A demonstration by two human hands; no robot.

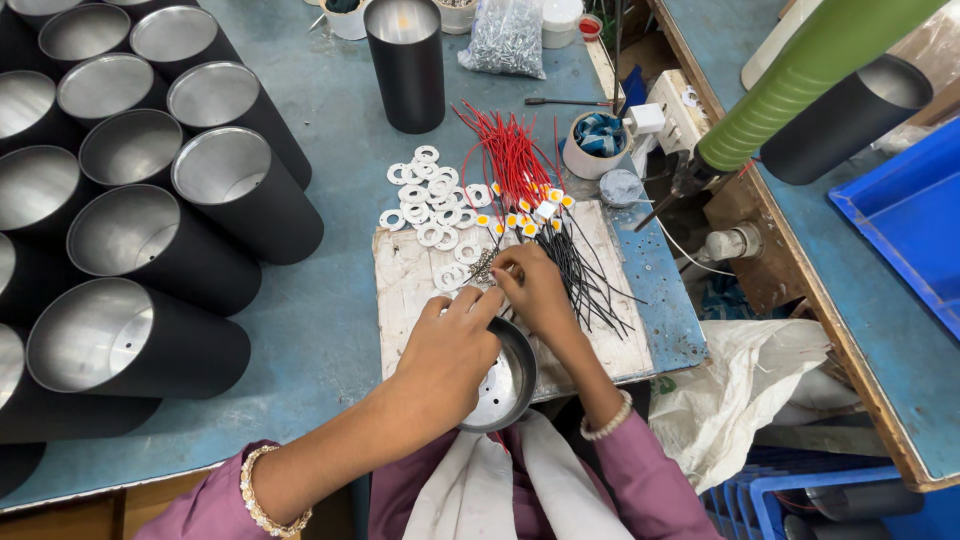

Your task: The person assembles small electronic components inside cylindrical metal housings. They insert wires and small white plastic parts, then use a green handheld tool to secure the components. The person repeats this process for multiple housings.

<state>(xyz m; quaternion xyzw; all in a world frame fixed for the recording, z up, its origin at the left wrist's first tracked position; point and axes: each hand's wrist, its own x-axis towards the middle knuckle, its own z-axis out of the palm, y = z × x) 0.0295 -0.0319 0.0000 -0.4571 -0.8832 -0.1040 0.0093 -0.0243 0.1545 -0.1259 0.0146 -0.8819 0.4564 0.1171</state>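
While the left hand (447, 357) lies curled over the rim of a black metal cylinder (508, 385) at the near table edge, the right hand (535, 290) pinches small screws (483, 267) just beyond it on the worn board (405, 275). White rings (428, 195) lie farther away, red and black wires (530, 190) to their right, and black cylinders (150, 230) are stacked at the left.

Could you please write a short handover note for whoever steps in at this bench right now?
Left hand: gripping the rim of a black metal can at the bench edge, open end up.
Right hand: pinching a small part above the can; what it is cannot be made out.
White rings lie loose on and beyond the worn board; red and black wires with yellow-centred square pieces lie beside them.
Stacked black cans lie on their sides at the left; one black tube stands upright behind.
Whether the stacked cans are fitted cannot be told.
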